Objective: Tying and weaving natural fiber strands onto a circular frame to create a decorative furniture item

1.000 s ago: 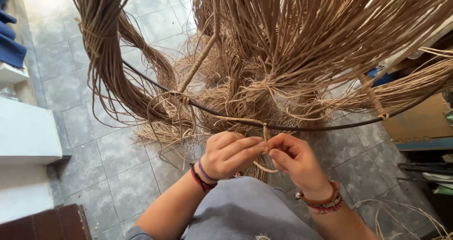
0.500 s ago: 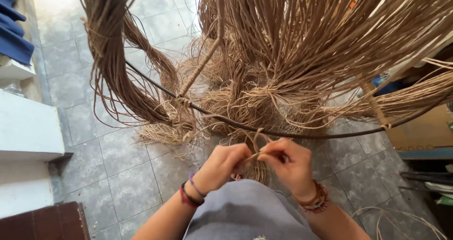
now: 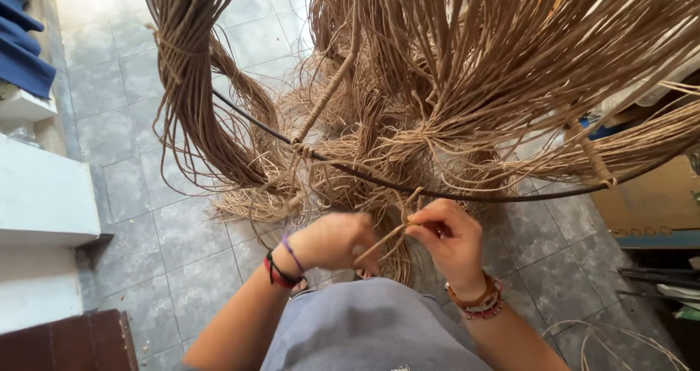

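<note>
Together both hands [image 3: 394,241] pinch one strand [image 3: 388,236] — taut.

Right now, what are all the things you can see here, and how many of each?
Cord strands: too many to count, tan, hanging in bundles across the top and middle.
Dark hoop: one, black, curving under the cords just above the hands.
Cord strand being worked: one or two, tan, pinched between both hands.
Floor tiles: many, grey, below everything.
White ledge: one, white, at the left edge.
Blue cloth: one, blue, top left corner.
Cardboard box: one, brown, at the right.
Bracelets: several, red, purple and beaded, on both wrists.
Left hand: one, gripping the strand at centre.
Right hand: one, pinching the strand by the hoop.
</note>
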